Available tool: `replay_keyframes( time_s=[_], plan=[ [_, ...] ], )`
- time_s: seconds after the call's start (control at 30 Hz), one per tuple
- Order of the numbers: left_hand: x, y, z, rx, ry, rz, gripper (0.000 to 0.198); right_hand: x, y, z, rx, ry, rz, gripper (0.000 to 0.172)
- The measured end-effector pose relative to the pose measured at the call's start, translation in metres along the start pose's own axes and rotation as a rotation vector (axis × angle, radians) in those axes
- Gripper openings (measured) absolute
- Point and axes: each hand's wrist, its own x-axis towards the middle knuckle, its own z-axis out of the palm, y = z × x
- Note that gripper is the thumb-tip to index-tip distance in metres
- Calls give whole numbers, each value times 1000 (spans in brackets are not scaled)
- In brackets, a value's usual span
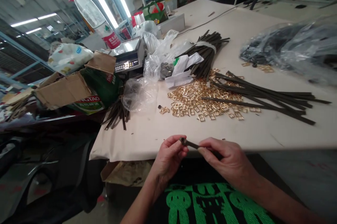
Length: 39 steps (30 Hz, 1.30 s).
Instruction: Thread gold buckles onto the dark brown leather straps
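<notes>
Between my hands, just in front of the table's near edge, is a dark olive strap [192, 144]. My left hand [170, 155] pinches its looped end; whether a buckle sits in that loop I cannot tell. My right hand [226, 155] grips the strap a little further along, thumb on top. Beyond them lies a pile of gold-coloured rectangular buckles [189, 101]. Several loose dark straps [273, 99] stretch rightward from the pile, some resting over it. Behind, a thick bundle of straps [210, 47] is held by a pale band.
Clear plastic bags [297, 48] with dark contents lie at the right. On the left stand a digital scale [130, 55], a tilted bottle [92, 13] and a cardboard box [63, 90]. More straps [117, 113] hang at the table's left edge. A dark chair [76, 175] is lower left.
</notes>
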Motion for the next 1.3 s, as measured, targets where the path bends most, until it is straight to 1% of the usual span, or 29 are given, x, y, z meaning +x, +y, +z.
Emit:
replay_keyframes(
  time_s=[0.13, 0.27, 0.33, 0.47, 0.53, 0.6, 0.7, 0.77, 0.9, 0.97, 1.13, 1.2, 1.3],
  plan=[
    [-1, -3, 0, 43, -42, 20, 35, -5, 0, 2, -29, 8, 18, 20],
    [-3, -5, -1, 105, -75, 92, 27, -9, 0, 2, -59, 7, 21, 21],
    [-7, -5, -2, 212, -110, 145, 22, -10, 2, 2, -98, -20, 1, 22],
    [-13, -6, -4, 561, -182, 198, 19, -15, 7, 4, -157, -127, -16, 22],
    [-14, -8, -4, 602, -169, 207, 21, -16, 9, 5, -149, -174, 23, 21],
    [-14, -10, -5, 567, -149, 201, 25, -17, 9, 5, -126, -208, 78, 20],
    [-16, -10, -3, 585, -161, 196, 25, -16, 7, 4, -74, -242, 145, 16],
    [-17, -9, -1, 648, -180, 196, 23, -15, 7, 3, -36, -257, 153, 10],
    [-19, -10, 1, 794, -236, 173, 27, -15, 9, 4, 4, -296, 113, 18],
    [-17, -11, 1, 850, -217, 212, 27, -16, 13, 5, -43, -315, 119, 22],
    [-10, -5, -4, 900, -100, 347, 28, -21, 23, 1, -136, -339, 162, 27],
    [-4, 1, -5, 892, -93, 347, 27, -22, 24, -3, -118, -326, 161, 27],
    [9, 9, -2, 893, -144, 275, 28, -23, 24, -9, -39, -290, 170, 29]
  ],
)
